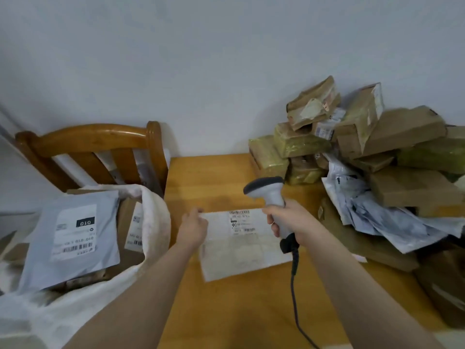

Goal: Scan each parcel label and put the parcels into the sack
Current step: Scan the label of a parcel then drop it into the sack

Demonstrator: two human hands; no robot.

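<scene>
Two hands: left hand (pixel 192 229) pinches one flat parcel (pixel 241 250), right hand (pixel 289 220) grips one scanner (pixel 270 193).

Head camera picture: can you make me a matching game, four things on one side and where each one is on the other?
1. scanner
2. flat white parcel
3. grey mailer
4. brown boxes

a. lying in the sack
b. gripped by the right hand
c. heaped on the table, far right
d. flat on the table, corner held by the left hand

Pairs: 1-b, 2-d, 3-a, 4-c.
</scene>
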